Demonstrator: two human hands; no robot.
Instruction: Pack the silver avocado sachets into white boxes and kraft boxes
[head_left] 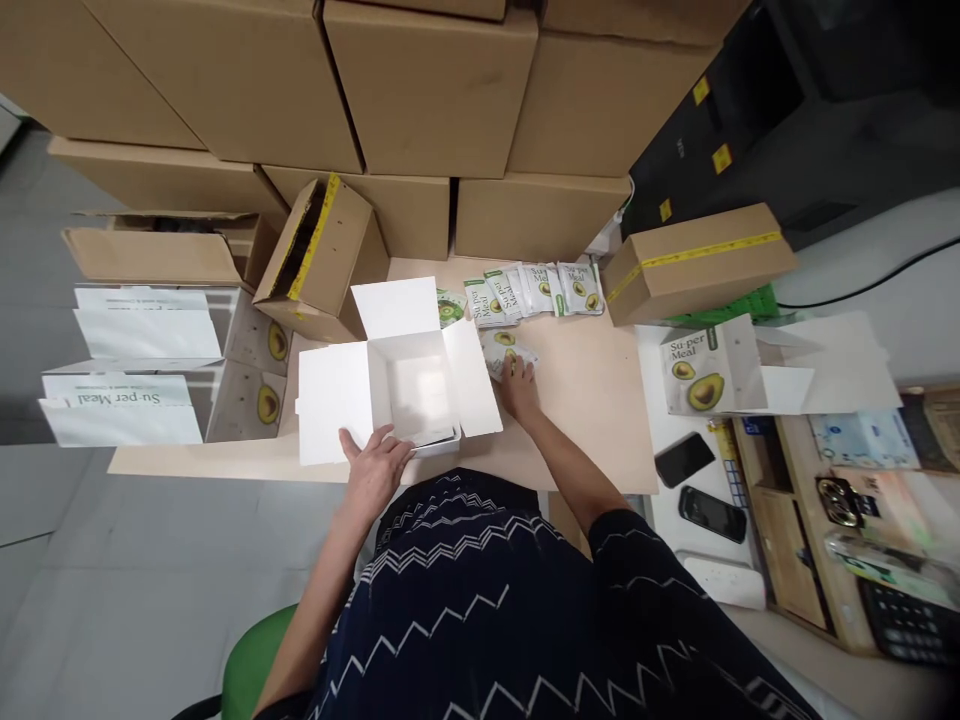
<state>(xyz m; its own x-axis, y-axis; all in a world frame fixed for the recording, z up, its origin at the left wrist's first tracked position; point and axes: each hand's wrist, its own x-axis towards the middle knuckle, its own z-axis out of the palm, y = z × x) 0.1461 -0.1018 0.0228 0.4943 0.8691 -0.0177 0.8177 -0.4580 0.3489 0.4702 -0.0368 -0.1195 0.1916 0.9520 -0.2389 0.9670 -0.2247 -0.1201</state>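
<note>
A white cardboard box [417, 385] stands with its flaps folded out on the table, and its inside shows mostly bare white. My left hand [376, 468] is at the box's near left corner, fingers over the near edge and thumb apart against the left flap. To the right of the box, my right hand [519, 388] has its fingertips on an avocado-printed sachet [501, 346] lying on the table; the fingers partly cover it. Behind that sachet lies a row of overlapping "Su-per Meal" sachets [536, 290].
Two filled white boxes [247, 400] stand at the left. Brown cartons [431, 90] are stacked at the back. A taped carton [701, 260], an open printed box [697, 370] and two phones [684, 460] are at the right. Below left is a green chair [255, 660].
</note>
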